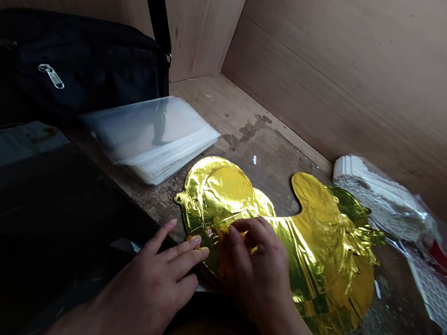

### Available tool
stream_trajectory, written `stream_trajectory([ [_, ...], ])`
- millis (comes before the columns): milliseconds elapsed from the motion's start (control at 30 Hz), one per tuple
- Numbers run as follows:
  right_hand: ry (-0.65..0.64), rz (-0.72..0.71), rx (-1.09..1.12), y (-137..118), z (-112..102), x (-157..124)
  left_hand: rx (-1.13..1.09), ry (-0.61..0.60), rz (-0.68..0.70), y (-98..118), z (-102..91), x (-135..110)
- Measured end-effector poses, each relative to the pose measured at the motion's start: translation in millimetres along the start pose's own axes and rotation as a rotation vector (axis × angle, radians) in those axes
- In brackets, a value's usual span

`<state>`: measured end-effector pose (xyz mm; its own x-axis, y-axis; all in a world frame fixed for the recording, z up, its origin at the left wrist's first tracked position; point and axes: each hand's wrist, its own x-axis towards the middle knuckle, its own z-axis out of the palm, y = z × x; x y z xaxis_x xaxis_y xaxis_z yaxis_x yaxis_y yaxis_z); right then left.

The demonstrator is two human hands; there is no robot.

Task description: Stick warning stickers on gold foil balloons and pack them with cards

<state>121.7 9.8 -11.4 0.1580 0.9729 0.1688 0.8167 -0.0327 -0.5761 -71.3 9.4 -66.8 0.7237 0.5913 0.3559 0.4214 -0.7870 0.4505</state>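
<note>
Flat gold foil balloons [318, 255] lie on the worn wooden tabletop, their shiny film creased. My left hand [165, 274] has its fingers stretched out, the tips pressing on the near left edge of the foil. Just to its right, my right hand [256, 264] is curled over the foil, thumb and fingers pinched together on a bit of it. A fold of gold film shows between those fingers, though the fingertips are partly hidden. Near the left fingertips is a small printed mark on the foil, too small to read.
A stack of clear plastic sleeves [162, 138] lies behind the balloons on the left. Beyond it stands a black bag [97, 65] with a strap. At right is a plastic-wrapped white bundle [382, 198]. Wooden panels [341, 68] enclose the back. A small white scrap [254, 160] lies on the tabletop.
</note>
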Motion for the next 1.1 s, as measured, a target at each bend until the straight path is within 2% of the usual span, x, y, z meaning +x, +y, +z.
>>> stream_trajectory([
  [67, 0.011, 0.029, -0.002, 4, -5, 2, 0.001, 0.009, -0.001, 1, -0.7, 0],
  [167, -0.097, 0.033, -0.016, 2, -10, 1, -0.010, 0.007, -0.007, 2, -3.6, 1],
  [267, -0.173, 0.082, 0.010, -2, -6, -3, -0.030, -0.037, -0.023, 3, -7.2, 2],
  [433, -0.170, 0.078, -0.004, -4, 6, -6, -0.033, -0.021, -0.027, 4, -10.5, 5],
  [633, -0.116, 0.015, 0.017, -3, 2, 6, -0.039, -0.020, -0.035, 5, -10.7, 5],
  [800, -0.210, -0.032, 0.046, -9, 9, 8, -0.063, -0.020, -0.042, 6, -9.4, 5],
  [867, -0.203, -0.025, 0.046, -10, 12, 6, -0.073, -0.019, -0.051, 6, -9.5, 5],
  [1000, -0.084, 0.004, 0.036, -1, 5, 0, -0.088, -0.009, -0.077, 7, -9.5, 3],
  [1100, -0.079, 0.058, 0.027, 11, -6, -4, -0.123, 0.028, -0.094, 8, -9.1, 3],
])
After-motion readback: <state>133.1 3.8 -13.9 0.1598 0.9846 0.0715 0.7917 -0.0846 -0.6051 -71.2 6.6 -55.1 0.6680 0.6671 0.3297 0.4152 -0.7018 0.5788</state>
